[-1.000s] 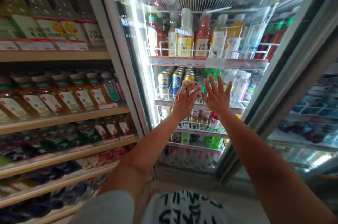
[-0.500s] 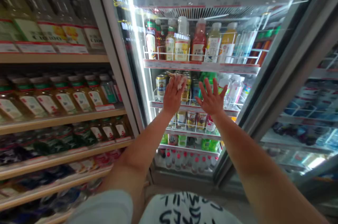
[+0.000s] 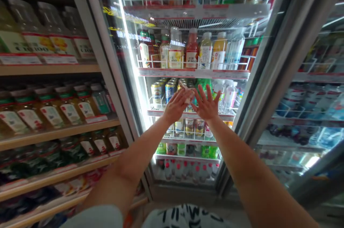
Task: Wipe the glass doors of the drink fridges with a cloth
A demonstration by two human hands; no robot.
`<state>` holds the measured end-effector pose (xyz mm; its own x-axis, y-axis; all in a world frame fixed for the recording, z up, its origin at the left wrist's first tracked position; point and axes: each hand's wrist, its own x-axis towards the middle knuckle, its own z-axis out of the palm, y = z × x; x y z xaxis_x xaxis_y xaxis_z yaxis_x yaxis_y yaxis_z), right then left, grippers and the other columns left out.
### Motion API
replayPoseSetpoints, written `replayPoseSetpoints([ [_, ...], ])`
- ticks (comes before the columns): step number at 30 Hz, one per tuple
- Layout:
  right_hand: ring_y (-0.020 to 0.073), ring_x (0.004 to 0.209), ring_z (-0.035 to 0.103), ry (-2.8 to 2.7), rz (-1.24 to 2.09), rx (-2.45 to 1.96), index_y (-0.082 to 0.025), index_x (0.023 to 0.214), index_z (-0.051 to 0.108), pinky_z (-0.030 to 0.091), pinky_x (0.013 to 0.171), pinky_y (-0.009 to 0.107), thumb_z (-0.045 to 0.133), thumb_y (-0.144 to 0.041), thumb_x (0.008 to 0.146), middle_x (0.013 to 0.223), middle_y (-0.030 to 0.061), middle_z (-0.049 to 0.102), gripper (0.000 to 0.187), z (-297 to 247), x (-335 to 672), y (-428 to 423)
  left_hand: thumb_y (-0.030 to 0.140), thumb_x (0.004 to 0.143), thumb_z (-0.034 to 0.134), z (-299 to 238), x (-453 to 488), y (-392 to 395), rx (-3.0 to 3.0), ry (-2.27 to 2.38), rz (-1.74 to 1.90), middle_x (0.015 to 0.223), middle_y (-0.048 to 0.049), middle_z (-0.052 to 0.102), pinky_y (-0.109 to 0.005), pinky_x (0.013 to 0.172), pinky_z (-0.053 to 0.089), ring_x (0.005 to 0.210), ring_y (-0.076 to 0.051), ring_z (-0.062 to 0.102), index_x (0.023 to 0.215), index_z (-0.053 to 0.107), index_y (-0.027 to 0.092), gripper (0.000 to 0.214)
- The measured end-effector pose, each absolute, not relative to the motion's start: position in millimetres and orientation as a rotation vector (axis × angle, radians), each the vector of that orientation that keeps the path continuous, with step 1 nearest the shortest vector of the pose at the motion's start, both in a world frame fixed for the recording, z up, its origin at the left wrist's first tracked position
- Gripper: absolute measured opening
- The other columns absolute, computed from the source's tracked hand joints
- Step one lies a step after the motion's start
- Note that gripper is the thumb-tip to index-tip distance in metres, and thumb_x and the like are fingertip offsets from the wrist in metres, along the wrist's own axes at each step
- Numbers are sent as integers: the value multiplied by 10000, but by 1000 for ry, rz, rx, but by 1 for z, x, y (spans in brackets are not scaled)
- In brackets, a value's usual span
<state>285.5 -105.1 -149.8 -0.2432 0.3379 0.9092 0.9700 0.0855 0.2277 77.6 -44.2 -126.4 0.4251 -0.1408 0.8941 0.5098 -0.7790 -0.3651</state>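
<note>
Both arms stretch forward to the glass door of a lit drinks fridge. My left hand (image 3: 175,107) is closed on a crumpled pale cloth (image 3: 190,95), part of which shows past its fingertips; the rest is hidden. Close beside it, my right hand (image 3: 208,105) is open with its fingers spread, palm toward the glass, holding nothing. Whether the palm touches the glass I cannot tell. Behind the hands stand cans (image 3: 156,92), a green bottle (image 3: 204,84) and pale bottles (image 3: 230,93) on a wire shelf.
Bottles of juice (image 3: 176,54) fill the shelf above. To the left are wooden shelves (image 3: 51,69) with rows of bottles (image 3: 51,108). A metal door frame (image 3: 266,90) runs along the right, with another stocked fridge beyond it. Small red-capped bottles (image 3: 177,170) stand at the bottom.
The view has shifted somewhat. My left hand with the cloth has moved right and tilted, and the two hands are now closer together. My right hand stays spread.
</note>
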Motion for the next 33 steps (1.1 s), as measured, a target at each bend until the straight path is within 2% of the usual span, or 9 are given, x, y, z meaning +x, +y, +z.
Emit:
replayPoseSetpoints([
  [2,370,1579,175,-1667,-1177,-1305,-294,1613,363,-172,1216,695,439,-572,1053,1659,69,346,630,-150,285,-105,165,1101,435,-124,75,-43,-2084,-252,-1326,1557,4,505,-423,1237,406,1494,-208,387,1590,419,369,530],
  [7,363,1580,168,-1675,-1202,-1315,-297,1615,360,-180,1217,678,442,-573,1052,1657,75,342,633,-150,285,-104,73,1089,304,-117,74,-41,-1877,-472,-1600,1681,-144,243,-642,1256,253,1581,-302,73,1670,244,223,603],
  [12,355,1584,154,-1645,-1250,-1307,-273,1617,362,-202,1218,657,424,-565,1056,1656,77,343,635,-150,285,-104,145,1096,430,-122,76,-46,-2056,-235,-1300,1567,-6,492,-419,1253,377,1515,-206,345,1603,393,368,555],
  [17,369,1575,194,-1651,-1247,-1305,-282,1614,371,-192,1227,661,424,-576,1052,1650,78,361,636,-149,286,-103,71,1086,299,-111,76,-40,-1864,-489,-1639,1701,-111,197,-594,1285,212,1581,-285,61,1669,251,238,608],
  [22,385,1566,226,-1666,-1211,-1323,-279,1611,378,-177,1236,652,415,-581,1056,1656,69,364,632,-152,287,-106,143,1100,383,-100,67,-41,-2184,-166,-1211,1601,-14,444,-431,1291,285,1540,-206,282,1585,432,329,522],
  [25,385,1544,281,-1696,-1160,-1329,-273,1597,410,-79,1253,679,419,-575,1055,1644,74,397,620,-141,288,-114,156,1099,312,-78,44,-28,-2116,-414,-1319,1647,-35,367,-494,1302,216,1568,-236,194,1567,465,277,507],
  [28,370,1530,315,-1682,-1073,-1332,-258,1593,424,79,1263,670,382,-531,1067,1633,85,417,594,-106,288,-122,209,1111,267,-61,25,-14,-1991,-581,-1539,1689,-49,261,-478,1310,161,1586,-234,79,1596,416,224,507],
  [30,396,1564,216,-1592,-1051,-1313,-232,1627,350,70,1238,717,359,-536,1070,1678,96,323,634,-75,285,-124,242,1104,325,-55,19,-14,-2135,-498,-1378,1672,-38,304,-498,1311,123,1585,-253,83,1528,505,224,461],
  [33,397,1583,135,-1513,-1045,-1273,-219,1631,318,5,1207,756,368,-516,1078,1703,89,258,630,-39,278,-120,273,1105,384,-44,17,-24,-2418,-322,-872,1601,-3,436,-526,1296,160,1554,-249,240,1438,575,237,386],
])
